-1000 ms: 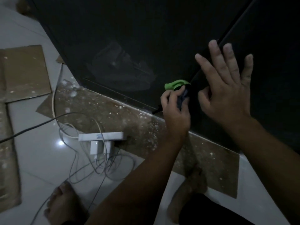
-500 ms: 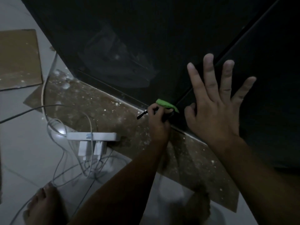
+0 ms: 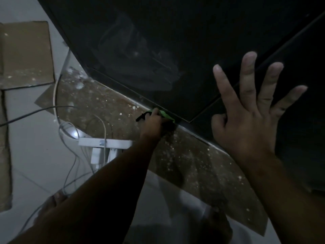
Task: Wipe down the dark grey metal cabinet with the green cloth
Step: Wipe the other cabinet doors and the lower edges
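Two cables [image 3: 70,166] and a white power strip [image 3: 105,143] are crowding the floor on your left. Your left hand [image 3: 154,124] is bunching the green cloth [image 3: 166,115] against the cabinet [image 3: 175,41]'s bottom edge, at the door seam. Your right hand [image 3: 249,110] is bracing, fingers spread, on the door. Next, you'll likely be sliding rightward along that edge, where the cardboard [image 3: 202,166] lies clear.

The dark grey metal cabinet [image 3: 175,41] fills the upper and right frame, its base resting on a speckled brown cardboard sheet [image 3: 202,166] that runs from centre to lower right. At the base's edge, centre frame, the left hand [image 3: 154,124] presses the green cloth [image 3: 166,115]. The right hand [image 3: 249,117] lies flat on the cabinet, right of it. A white power strip [image 3: 105,143] sits left of centre among loose white cables [image 3: 70,164]; a plain brown cardboard panel [image 3: 26,53] lies upper left.
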